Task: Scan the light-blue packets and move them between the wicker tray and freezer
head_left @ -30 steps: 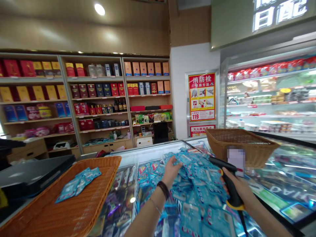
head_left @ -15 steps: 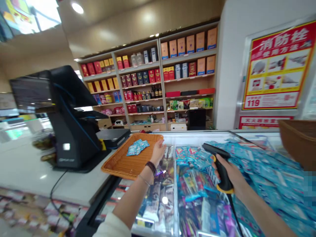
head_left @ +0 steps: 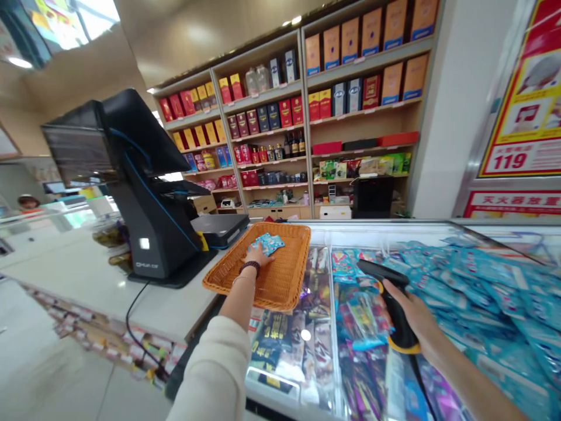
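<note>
My left hand (head_left: 258,256) reaches into an orange wicker basket (head_left: 284,286), its fingers apart over the near edge of some small blue packets (head_left: 274,241). The fingertips touch or hover just above the packets; which of these, I cannot tell. In my right hand (head_left: 409,316) is a black and yellow barcode scanner (head_left: 397,313), gripped by its handle with its head pointing left. Its cable hangs down toward the bottom of the view. Beneath the scanner lies a glass-topped case with packaged goods (head_left: 362,316) inside.
A black checkout terminal (head_left: 149,222) stands on the white counter (head_left: 175,318) at left, beside a flat dark box (head_left: 221,228). Many blue packets (head_left: 482,286) are heaped at right. Shelves of boxed goods (head_left: 272,117) line the back wall. Far left, another person (head_left: 30,204) is partly visible.
My left hand has moved from the basket's right rim leftward to the blue packets inside it. The right hand keeps its grip on the scanner. The view has shifted right.
</note>
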Demonstrator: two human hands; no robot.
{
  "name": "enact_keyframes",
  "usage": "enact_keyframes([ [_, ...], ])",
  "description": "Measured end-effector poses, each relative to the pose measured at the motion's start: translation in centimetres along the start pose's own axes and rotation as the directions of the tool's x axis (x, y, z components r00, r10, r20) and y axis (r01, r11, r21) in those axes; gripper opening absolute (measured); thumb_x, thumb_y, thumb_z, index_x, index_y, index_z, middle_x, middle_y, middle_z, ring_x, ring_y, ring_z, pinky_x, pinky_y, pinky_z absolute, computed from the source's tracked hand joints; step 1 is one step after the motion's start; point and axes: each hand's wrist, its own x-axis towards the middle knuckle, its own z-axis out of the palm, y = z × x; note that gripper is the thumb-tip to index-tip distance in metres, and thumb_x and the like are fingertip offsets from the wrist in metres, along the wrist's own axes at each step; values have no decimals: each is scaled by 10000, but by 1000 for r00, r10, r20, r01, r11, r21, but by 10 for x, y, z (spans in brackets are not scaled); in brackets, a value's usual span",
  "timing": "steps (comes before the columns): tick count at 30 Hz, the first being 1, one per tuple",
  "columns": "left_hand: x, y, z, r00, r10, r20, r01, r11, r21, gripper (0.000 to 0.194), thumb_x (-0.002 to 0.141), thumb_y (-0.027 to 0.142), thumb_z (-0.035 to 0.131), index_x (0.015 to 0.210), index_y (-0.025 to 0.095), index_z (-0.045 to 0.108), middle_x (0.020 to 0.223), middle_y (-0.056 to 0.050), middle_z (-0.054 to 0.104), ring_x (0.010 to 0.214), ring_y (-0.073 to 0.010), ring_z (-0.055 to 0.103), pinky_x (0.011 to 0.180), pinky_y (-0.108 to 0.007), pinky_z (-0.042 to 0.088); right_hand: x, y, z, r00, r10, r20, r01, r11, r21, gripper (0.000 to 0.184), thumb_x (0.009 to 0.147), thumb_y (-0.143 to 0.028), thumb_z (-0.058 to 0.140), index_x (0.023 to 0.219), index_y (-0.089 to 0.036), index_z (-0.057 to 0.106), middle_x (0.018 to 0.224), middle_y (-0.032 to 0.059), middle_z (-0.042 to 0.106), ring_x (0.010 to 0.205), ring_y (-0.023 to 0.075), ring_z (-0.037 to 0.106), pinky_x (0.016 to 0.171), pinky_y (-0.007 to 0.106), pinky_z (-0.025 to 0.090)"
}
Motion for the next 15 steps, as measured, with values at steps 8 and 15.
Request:
enact_keyframes([
  [8, -18, 17, -3, 947, 315, 63, -319, 944, 85, 510, 890, 151, 591, 1391, 248, 612, 1277, -145, 720, 1247, -307, 650, 1092, -391, 437, -5, -1, 7, 999, -30, -37, 28, 998, -50, 447, 685, -610, 828, 735, -222, 613, 534, -17, 600, 341, 106, 472, 309, 243, 400],
  [15, -50, 12, 1, 827, 555, 92, -508, 807, -300, 521, 710, 308, 840, 1218, 306, 723, 1330, -30, 717, 1279, -260, 635, 1089, -280, 441, -3, 8, 1, 999, -38, 25, 39, 997, -61, 453, 699, -595, 833, 735, -218, 585, 548, -26, 612, 354, 104, 502, 310, 227, 416],
])
